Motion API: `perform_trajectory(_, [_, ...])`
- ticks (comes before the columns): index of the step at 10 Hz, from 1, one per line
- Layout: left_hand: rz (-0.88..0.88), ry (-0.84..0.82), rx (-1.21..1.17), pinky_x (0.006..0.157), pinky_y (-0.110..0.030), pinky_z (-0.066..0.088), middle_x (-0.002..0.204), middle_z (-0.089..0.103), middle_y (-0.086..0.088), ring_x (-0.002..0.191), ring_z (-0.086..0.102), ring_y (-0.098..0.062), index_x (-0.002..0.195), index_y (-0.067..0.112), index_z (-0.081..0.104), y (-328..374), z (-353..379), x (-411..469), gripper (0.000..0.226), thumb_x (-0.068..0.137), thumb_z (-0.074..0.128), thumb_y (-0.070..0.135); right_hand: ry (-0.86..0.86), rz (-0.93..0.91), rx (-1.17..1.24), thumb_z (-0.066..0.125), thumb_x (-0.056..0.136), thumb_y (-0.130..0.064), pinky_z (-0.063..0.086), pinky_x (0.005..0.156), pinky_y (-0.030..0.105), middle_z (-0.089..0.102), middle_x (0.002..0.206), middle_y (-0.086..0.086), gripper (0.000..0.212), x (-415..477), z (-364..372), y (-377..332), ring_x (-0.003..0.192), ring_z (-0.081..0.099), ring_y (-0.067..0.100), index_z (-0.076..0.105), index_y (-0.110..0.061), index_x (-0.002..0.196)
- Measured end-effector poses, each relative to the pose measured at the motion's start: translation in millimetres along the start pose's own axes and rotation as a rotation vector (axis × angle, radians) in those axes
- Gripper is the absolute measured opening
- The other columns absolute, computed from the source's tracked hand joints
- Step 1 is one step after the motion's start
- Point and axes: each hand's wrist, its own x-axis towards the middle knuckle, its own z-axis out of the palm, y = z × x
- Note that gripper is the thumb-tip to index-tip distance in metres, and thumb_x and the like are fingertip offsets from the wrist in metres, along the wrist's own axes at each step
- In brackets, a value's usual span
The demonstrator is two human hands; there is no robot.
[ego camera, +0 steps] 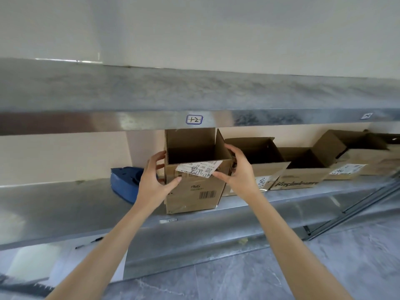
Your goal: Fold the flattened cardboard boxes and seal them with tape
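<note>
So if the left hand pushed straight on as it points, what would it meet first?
The left hand would meet the left wall of the open box, though contact may already exist.
</note>
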Motion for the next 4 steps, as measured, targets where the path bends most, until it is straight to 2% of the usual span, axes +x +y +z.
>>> perform_trajectory(1, [0.007,0.005,0.048,0.094,-0.046,0.055,0.132,0.047,0.021,0.12,0.052,-0.011,0.139,0.033,0.043,1.2,-1.3,-1.1,0.077,0.076,0.086,0.026,-0.007,-0.008,-0.058,0.088,0.073,-0.02,0.045,0.109,0.045,0.048,0.145,-0.004,0.087,-4.4,-1.3,-3.1,0.134,0.046,0.016,0.04,-0.025,0.146])
perform_trajectory(2, [-0.011,0.008,0.076,0.095,-0.039,0.053,0.126,0.047,0.019,0.11,0.053,-0.006,0.138,0.035,0.044,4.2,-3.7,-1.0,0.072,0.078,0.084,0.027,-0.035,-0.022,-0.109,0.083,0.079,-0.028,0.04,0.113,0.038,0.042,0.15,-0.003,0.086,-7.5,-5.9,-5.2,0.137,0.041,0.015,0.035,-0.025,0.15])
perform_trajectory(3, [-0.042,-0.031,0.144,0.094,-0.033,0.049,0.131,0.053,0.011,0.105,0.051,-0.003,0.141,0.03,0.043,12.5,-10.7,-8.2,0.071,0.08,0.082,0.03,-0.075,-0.033,-0.138,0.077,0.084,-0.036,0.033,0.111,0.031,0.034,0.156,0.0,0.087,-15.6,-13.6,-13.5,0.141,0.035,0.016,0.028,-0.023,0.154])
perform_trajectory(4, [-0.092,-0.045,0.23,0.092,-0.033,0.048,0.135,0.056,0.004,0.11,0.053,-0.011,0.143,0.026,0.042,25.3,-21.3,-13.8,0.068,0.085,0.077,0.034,-0.078,-0.033,-0.224,0.068,0.09,-0.043,0.036,0.114,0.04,0.027,0.16,0.001,0.081,-21.3,-22.5,-23.7,0.144,0.032,0.02,0.024,-0.024,0.156])
